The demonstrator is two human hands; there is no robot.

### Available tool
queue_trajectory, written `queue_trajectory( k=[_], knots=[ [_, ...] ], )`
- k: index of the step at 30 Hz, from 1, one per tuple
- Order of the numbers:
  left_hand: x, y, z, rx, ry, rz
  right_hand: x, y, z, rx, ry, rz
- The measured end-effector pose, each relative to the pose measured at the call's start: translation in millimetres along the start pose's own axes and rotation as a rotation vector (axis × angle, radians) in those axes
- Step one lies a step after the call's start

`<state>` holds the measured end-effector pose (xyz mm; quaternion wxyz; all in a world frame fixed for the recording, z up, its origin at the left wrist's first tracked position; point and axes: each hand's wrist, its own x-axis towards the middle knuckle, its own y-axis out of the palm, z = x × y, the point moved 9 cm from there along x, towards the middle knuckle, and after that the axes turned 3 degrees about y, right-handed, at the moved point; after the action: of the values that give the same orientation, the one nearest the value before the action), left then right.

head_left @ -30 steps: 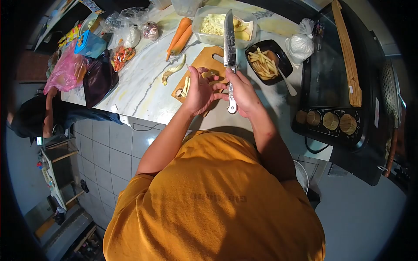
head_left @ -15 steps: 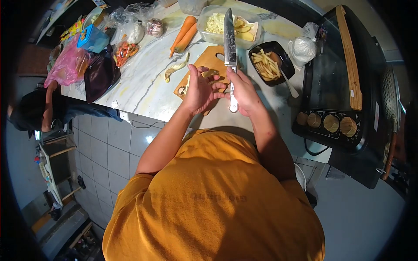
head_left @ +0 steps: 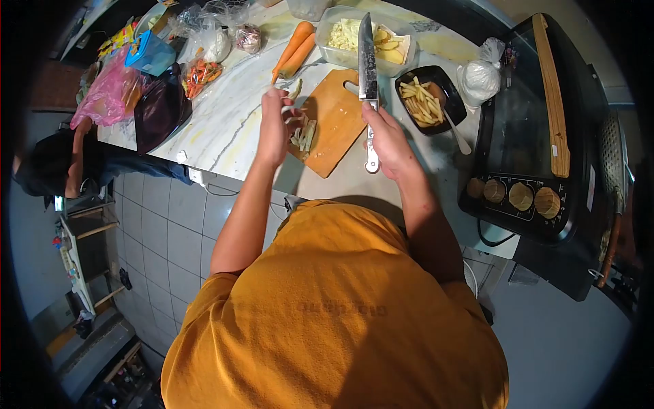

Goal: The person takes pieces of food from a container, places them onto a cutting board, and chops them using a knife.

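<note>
My right hand (head_left: 390,140) is closed on the white handle of a large knife (head_left: 368,61), its blade pointing away from me. At the left side of the wooden cutting board (head_left: 335,129), my left hand (head_left: 278,123) is raised with its fingers curled; whether something is between them is hard to see. Pale cut strips (head_left: 304,134) lie on the board's left part, just right of that hand. Behind the left fingers a pale peel-like piece (head_left: 297,88) partly shows.
Carrots (head_left: 294,49) and a clear container of chopped food (head_left: 325,51) lie beyond the board. A black bowl (head_left: 455,85) with a spoon, a bagged white substance (head_left: 479,80) and a black oven (head_left: 511,136) are right. Another person's arm (head_left: 78,157) shows at left.
My left hand has moved left, away from the knife and the board's middle. The dark piece seen on the board before no longer shows there. The knife remains in my right hand.
</note>
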<state>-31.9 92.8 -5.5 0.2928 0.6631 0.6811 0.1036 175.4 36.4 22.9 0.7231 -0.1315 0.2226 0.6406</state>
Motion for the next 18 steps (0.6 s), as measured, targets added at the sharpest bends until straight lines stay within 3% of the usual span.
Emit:
queue_trajectory(
  k=[2,3,5,7,10,13,18],
  knots=[
    [4,0,-24,0.728,0.201,0.122,-1,-3,0,-0.027,-0.005,-0.008],
    [2,-3,-27,0.731,0.201,0.12,-1,-5,0,-0.056,-0.011,-0.019],
    [-9,17,-27,1.159,0.316,0.349,0,-7,-6,-0.083,-0.022,-0.009],
    [-13,14,-17,1.236,0.309,0.336,0,-7,-7,-0.111,-0.035,0.003],
    [-27,29,-20,1.585,0.497,0.281,-5,-8,-3,-0.176,-0.044,0.015],
    [-33,35,-20,1.667,0.628,0.218,-9,-18,4,-0.307,-0.094,-0.051],
    [-35,35,-15,1.705,0.626,0.147,-12,-38,1,-0.493,-0.197,-0.171]
  ],
)
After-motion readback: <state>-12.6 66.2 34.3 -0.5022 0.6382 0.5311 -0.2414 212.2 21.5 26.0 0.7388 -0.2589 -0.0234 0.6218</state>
